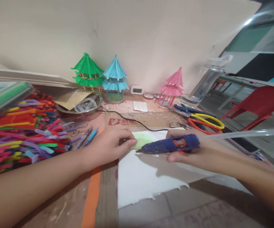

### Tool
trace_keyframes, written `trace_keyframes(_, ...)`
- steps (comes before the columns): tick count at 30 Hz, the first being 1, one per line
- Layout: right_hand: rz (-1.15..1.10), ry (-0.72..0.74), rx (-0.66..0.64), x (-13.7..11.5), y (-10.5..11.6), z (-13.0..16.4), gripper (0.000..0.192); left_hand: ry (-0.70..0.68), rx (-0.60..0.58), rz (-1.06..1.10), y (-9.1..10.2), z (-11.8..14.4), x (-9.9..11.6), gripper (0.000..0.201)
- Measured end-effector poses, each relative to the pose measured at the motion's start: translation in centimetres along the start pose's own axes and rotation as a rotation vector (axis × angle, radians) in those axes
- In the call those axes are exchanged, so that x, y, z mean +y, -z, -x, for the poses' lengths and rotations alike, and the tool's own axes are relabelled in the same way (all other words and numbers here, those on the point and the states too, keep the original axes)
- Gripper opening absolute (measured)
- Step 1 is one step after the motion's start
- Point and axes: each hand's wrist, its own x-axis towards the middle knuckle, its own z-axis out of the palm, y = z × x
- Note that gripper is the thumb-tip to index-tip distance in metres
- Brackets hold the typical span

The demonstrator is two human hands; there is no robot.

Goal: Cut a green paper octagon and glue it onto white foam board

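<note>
1. The right hand (186, 155) is wrapped around a blue glue gun (171, 145) with an orange trigger part.
2. The glue gun lies almost flat. Its long side runs left to right, and its tip points left, a little downward.
3. A long clear glue stick (241, 134) pokes out of the back of the gun and runs off to the right.
4. The left hand (109, 145) rests on the table with its fingers pressing down on a small pale green piece (143, 140).
5. The tip of the gun is just beside the green piece, near the left fingertips. I cannot tell if it touches.
6. The green piece and the gun are over a white sheet with a torn bottom edge (139, 180).
7. Some pens (87, 137) lie just left of the left hand.
8. A big pile of colourful fuzzy wires (20, 133) fills the left side.
9. Scissors with yellow and orange handles (205, 122) lie behind the right hand.
10. Three little umbrella towers stand by the wall: a green one (87, 71), a blue one (115, 77) and a pink one (171, 86).
</note>
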Motion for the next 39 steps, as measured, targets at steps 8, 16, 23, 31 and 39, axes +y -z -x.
trace_keyframes(8, 0.003, -0.012, -0.005, 0.4, -1.4, -0.2, 0.039, 0.024, -0.004, -0.004, -0.2, 0.1, 0.0, 0.026)
trace_keyframes(16, 0.020, -0.027, 0.022, 0.2, -1.5, -0.4, 0.042, 0.017, -0.012, 0.015, -0.1, -0.1, 0.1, 0.025)
trace_keyframes(23, -0.004, -0.038, 0.052, 0.6, -2.4, -0.3, 0.043, 0.017, -0.011, 0.008, -0.1, -0.1, 0.1, 0.026)
trace_keyframes(31, 0.051, 0.021, 0.050, 0.9, -2.5, -0.4, 0.043, 0.016, -0.016, 0.022, 0.0, -0.1, 0.0, 0.027)
trace_keyframes(39, 0.083, -0.146, -0.058, -0.7, -1.2, -0.5, 0.034, 0.010, -0.010, 0.017, -0.1, -0.1, -0.1, 0.027)
